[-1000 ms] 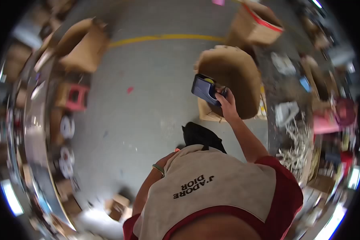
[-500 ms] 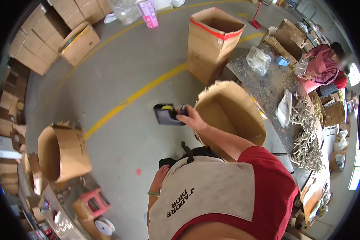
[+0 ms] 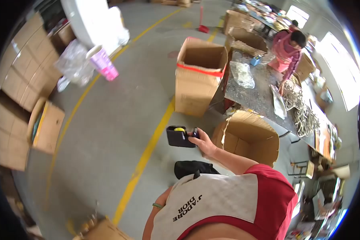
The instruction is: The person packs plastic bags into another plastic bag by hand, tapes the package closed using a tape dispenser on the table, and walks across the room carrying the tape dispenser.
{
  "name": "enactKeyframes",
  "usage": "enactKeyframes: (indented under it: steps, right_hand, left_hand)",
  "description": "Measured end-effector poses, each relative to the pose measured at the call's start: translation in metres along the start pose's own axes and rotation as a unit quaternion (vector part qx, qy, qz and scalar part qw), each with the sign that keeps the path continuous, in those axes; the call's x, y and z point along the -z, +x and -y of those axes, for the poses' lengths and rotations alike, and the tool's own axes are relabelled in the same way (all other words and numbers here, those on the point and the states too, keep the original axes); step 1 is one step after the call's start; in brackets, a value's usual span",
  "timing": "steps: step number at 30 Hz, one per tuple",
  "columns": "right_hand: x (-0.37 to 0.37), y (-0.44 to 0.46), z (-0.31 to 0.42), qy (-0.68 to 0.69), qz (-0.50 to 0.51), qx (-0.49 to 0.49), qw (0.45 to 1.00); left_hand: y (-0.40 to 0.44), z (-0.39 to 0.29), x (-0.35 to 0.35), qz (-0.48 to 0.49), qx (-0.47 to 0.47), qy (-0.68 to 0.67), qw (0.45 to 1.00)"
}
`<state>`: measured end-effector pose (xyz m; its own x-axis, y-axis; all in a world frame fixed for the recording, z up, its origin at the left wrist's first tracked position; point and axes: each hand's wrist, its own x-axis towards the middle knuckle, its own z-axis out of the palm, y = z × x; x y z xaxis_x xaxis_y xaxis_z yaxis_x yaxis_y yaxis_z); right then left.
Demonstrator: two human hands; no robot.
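My right hand (image 3: pixel 203 143) is closed round the handle of a black tape dispenser (image 3: pixel 180 137), held out in front of my body above the grey floor. A yellow roll shows inside its top. Just right of that hand stands an open cardboard box (image 3: pixel 250 138) with a torn rim. My left hand (image 3: pixel 164 196) is down against my side, below the edge of my light shirt. A green band circles that wrist, and the fingers are hidden behind the shirt.
A tall cardboard box (image 3: pixel 194 94) with red tape stands ahead. Beyond the work table (image 3: pixel 254 96), a co-worker (image 3: pixel 286 54) reaches toward grey branching pieces (image 3: pixel 304 114). Stacked cartons (image 3: pixel 32 66) line the left side. A yellow line (image 3: pixel 144 160) crosses the floor.
My view has turned and moved forward, so the tall box and table appear nearer. My right hand still holds the tape dispenser. The co-worker's arm now extends toward the branching pieces.
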<state>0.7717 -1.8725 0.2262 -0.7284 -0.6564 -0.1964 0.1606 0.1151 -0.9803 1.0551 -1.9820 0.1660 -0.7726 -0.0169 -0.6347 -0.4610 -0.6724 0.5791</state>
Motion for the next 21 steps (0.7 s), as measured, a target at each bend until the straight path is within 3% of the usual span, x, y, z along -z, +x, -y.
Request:
enactKeyframes:
  steps: [3, 8, 17, 21]
  right_hand:
    - [-0.01, 0.072, -0.003, 0.048, -0.077, 0.003, 0.996]
    - [-0.05, 0.234, 0.018, -0.044, -0.124, -0.069, 0.989]
    - [-0.185, 0.543, 0.115, 0.036, -0.022, -0.006, 0.999]
    - [-0.202, 0.68, 0.132, 0.083, -0.079, -0.005, 0.993]
  left_hand:
    - [0.05, -0.091, 0.054, 0.036, 0.028, 0.032, 0.998]
    - [0.142, -0.246, 0.126, 0.055, 0.062, 0.051, 0.995]
    - [0.274, -0.542, 0.197, 0.081, 0.095, 0.075, 0.989]
    - [0.328, -0.703, 0.214, 0.121, 0.138, 0.137, 0.973]
